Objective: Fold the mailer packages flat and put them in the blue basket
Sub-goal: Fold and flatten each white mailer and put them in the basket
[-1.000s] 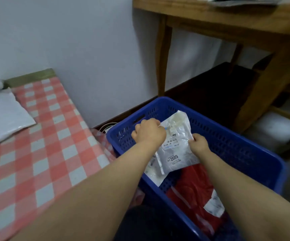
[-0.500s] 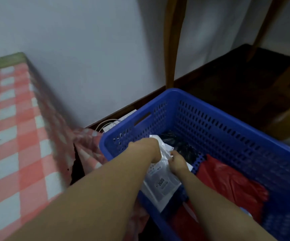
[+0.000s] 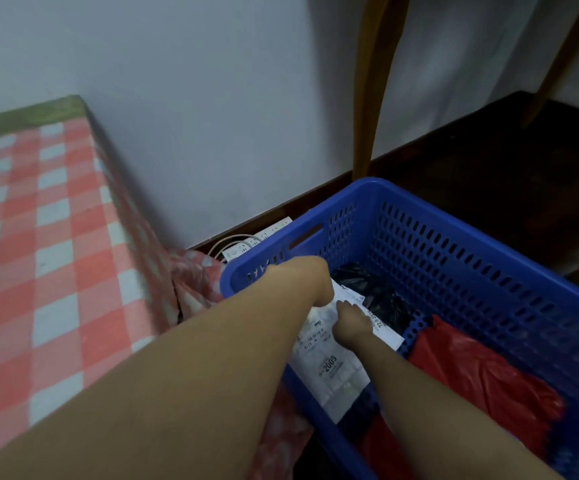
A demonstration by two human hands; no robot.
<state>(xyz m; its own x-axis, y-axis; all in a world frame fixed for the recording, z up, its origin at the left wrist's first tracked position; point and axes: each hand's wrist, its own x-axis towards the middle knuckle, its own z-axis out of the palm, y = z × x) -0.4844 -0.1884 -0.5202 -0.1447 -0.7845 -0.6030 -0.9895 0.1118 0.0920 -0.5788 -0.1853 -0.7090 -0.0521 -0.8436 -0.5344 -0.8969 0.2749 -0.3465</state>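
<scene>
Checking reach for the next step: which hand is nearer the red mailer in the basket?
Right. The right hand rests on the white mailer, just left of the red mailer. The left hand is farther away, by the blue basket corner.

blue basket (image 3: 454,237) perforated hard plastic, white mailer (image 3: 329,362) & red bag (image 3: 482,372) glossy crinkly plastic, checked cloth (image 3: 56,237) matt
</scene>
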